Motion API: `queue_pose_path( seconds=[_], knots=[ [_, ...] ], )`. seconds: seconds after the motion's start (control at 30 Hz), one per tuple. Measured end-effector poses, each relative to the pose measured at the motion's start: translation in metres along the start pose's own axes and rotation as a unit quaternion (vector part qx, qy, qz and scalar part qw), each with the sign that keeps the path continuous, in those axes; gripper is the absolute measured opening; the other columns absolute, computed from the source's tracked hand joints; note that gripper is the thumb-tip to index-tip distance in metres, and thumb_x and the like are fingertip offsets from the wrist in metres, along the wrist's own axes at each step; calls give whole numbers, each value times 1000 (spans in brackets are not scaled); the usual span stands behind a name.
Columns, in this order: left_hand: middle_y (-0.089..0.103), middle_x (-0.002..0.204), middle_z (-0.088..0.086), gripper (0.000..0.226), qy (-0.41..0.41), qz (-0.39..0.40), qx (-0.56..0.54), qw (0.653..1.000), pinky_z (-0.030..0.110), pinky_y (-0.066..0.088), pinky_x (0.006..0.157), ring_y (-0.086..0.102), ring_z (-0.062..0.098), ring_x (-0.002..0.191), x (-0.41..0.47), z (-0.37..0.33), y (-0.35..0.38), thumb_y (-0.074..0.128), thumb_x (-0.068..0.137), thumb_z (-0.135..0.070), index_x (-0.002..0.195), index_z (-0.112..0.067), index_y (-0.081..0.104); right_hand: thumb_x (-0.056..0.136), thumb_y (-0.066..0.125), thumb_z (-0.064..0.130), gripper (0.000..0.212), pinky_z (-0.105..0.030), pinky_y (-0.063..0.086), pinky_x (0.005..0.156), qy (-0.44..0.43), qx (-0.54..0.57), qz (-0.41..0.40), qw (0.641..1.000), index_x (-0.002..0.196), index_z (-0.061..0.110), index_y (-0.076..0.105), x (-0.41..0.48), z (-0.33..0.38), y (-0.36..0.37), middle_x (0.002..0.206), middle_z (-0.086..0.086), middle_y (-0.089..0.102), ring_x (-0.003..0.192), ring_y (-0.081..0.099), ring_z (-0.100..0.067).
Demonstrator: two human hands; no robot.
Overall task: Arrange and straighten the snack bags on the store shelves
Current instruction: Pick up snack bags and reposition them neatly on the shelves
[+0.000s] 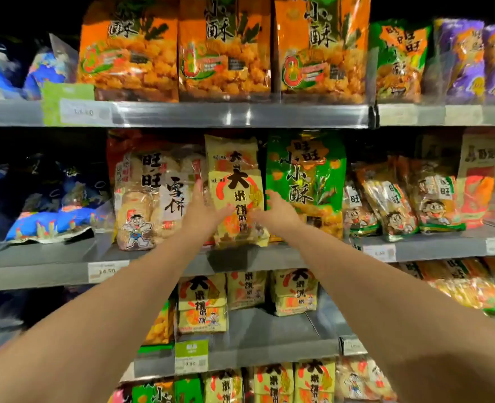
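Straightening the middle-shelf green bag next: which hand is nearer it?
Right. The right hand is beside the green bag; the left hand grips the yellow bag, farther left.

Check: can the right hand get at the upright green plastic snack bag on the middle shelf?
Probably yes. The right hand holds the edge of the yellow plastic bag, right beside the green plastic snack bag, which stands at the shelf front with nothing in front.
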State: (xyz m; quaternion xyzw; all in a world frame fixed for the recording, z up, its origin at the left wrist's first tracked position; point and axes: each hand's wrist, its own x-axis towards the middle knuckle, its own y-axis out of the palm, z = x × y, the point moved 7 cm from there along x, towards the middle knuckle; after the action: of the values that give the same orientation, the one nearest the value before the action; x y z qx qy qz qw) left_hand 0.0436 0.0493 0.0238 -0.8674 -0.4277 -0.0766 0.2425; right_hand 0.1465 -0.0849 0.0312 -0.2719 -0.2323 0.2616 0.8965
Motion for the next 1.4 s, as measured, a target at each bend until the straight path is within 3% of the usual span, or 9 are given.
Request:
queue_pose_path(
  seconds=[0.13,0.27,0.43,0.57,0.77,1.03,1.13,1.27,1.4],
  knots=[
    [42,139,1,93,45,1,69,997,42,36,104,42,24,126,18,18,19,72,76,-36,144,-28,9,83,63,14,52,-22,39,81,-53,4,-3,999,131,16,41,39,1,14,110,9,48,99,51,-12],
    [43,139,3,97,53,-62,140,987,48,42,99,46,26,123,35,24,24,70,74,-47,144,-34,5,77,70,28,80,-40,46,97,-55,-8,-22,998,143,19,25,63,-1,27,134,-9,43,121,47,-29],
    [47,132,2,104,64,-91,121,986,52,47,91,48,25,119,36,27,24,72,56,-59,138,-38,11,79,72,29,90,-38,47,91,-45,67,-29,996,147,16,14,64,-3,21,133,-10,47,118,51,-29],
    [51,126,-3,96,83,-116,37,989,41,47,92,51,16,114,34,8,18,79,62,-41,137,-25,21,77,72,32,70,-37,47,93,-76,98,-62,990,135,15,36,57,5,8,124,-8,51,112,53,-24],
    [48,131,-2,92,82,-55,29,995,42,44,97,49,16,117,24,3,13,76,71,-34,142,-26,16,68,72,48,69,-45,51,91,-76,154,-40,984,127,24,44,50,5,1,118,-4,54,107,55,-24],
    [49,122,-9,80,91,9,36,995,30,44,89,48,8,108,3,15,4,72,77,-14,139,-31,24,74,76,34,80,-32,49,87,-50,196,0,979,134,16,26,54,18,0,110,3,52,100,55,-15],
    [52,126,-4,77,56,24,62,996,38,44,95,50,14,109,1,26,2,73,77,-23,140,-26,27,72,78,32,70,-39,49,94,-41,187,65,979,130,17,40,53,19,4,115,3,59,107,58,-17],
    [57,108,-4,60,32,53,144,988,28,42,81,52,13,98,-5,40,2,70,79,-31,131,-20,42,65,83,24,63,-43,48,96,-66,182,120,974,119,19,52,38,19,-3,112,0,66,104,62,-18],
    [64,95,-2,29,72,-4,177,982,22,36,73,53,10,86,-24,40,-4,71,79,-24,105,-13,64,56,87,22,67,-29,50,88,-170,121,93,974,112,25,51,-15,24,-17,105,9,66,102,61,-13]
  ],
)
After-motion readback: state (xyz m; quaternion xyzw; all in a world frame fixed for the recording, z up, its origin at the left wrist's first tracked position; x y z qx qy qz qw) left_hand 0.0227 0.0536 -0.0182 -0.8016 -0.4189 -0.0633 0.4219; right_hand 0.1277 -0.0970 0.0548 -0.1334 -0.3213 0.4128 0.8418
